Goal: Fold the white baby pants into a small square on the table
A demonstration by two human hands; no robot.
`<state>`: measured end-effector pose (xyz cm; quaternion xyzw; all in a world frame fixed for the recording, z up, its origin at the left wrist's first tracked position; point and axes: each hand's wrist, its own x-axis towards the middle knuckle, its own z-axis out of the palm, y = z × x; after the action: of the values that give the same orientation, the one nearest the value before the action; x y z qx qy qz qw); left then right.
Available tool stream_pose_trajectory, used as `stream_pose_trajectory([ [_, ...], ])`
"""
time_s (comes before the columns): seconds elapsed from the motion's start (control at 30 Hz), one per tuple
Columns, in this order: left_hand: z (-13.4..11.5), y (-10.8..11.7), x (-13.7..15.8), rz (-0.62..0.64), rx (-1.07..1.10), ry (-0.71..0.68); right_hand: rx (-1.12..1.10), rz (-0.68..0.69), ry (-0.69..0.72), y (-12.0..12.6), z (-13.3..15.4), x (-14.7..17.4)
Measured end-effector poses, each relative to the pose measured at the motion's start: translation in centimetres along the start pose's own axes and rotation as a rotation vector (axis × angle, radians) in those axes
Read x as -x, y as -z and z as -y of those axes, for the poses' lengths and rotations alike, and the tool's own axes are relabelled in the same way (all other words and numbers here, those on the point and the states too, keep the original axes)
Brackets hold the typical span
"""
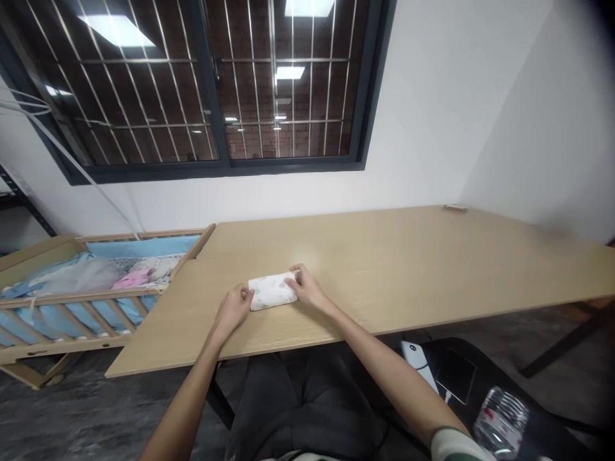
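Note:
A small white folded cloth (271, 292) with a faint coloured print lies on the light wooden table (384, 269), near its front edge. At the cloth's left end, my left hand (235, 310) has its fingers closed on the edge. My right hand (307, 288) holds the opposite end, thumb on top and fingers curled around the far corner. The cloth forms a flat, compact rectangle. Its underside and the fingertips beneath it are hidden.
On the left stands a wooden crib (103, 294) with blue lining and a pink cloth (133, 278) inside. A black chair (485, 358) at lower right bears a plastic bottle (502, 422) and a white phone-like device (417, 358). A barred window (288, 83) is behind the table.

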<state>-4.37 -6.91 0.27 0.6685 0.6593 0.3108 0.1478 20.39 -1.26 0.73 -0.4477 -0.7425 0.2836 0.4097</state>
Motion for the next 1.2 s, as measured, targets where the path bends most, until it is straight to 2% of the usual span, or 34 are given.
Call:
stream_pose_trajectory([
  [0.17,-0.3,-0.8,-1.5,-0.023,-0.204,0.068,0.04,-0.058,-0.054,-1.4,-2.1,-2.1],
  [0.33,-0.8,-1.2,-1.3,-0.029,-0.328,0.064,0.117,-0.054,-0.082,-1.8,-2.9,-2.1],
  [0.4,-1.5,-1.4,-0.9,-0.072,-0.355,0.055,0.186,-0.077,-0.026,-1.6,-2.2,-1.6],
  [0.47,-2.4,-1.8,-0.5,-0.142,-0.37,0.029,0.278,-0.098,0.099,-1.4,-1.1,-1.1],
  [0.53,-3.4,-2.7,-0.1,-0.177,-0.352,-0.078,0.367,-0.02,0.246,-1.3,0.1,-0.6],
  [0.6,-4.2,-3.9,0.2,-0.114,-0.313,-0.194,0.435,0.158,0.339,-1.5,1.0,-0.2],
  [0.7,-4.3,-5.5,0.4,0.038,-0.289,-0.222,0.501,0.382,0.337,-1.7,1.2,0.0],
  [0.77,-3.7,-5.9,0.5,0.087,-0.308,-0.2,0.512,0.439,0.303,-1.6,0.7,0.1],
  [0.9,-2.0,-5.5,0.8,0.133,-0.36,-0.187,0.498,0.447,0.245,-0.5,-0.6,0.2],
  [1.03,-0.4,-4.3,1.5,0.104,-0.409,-0.206,0.491,0.434,0.19,1.2,-0.8,0.8],
  [1.2,-0.8,-2.1,1.4,0.085,-0.451,-0.36,0.456,0.395,0.33,2.7,0.3,1.5],
])
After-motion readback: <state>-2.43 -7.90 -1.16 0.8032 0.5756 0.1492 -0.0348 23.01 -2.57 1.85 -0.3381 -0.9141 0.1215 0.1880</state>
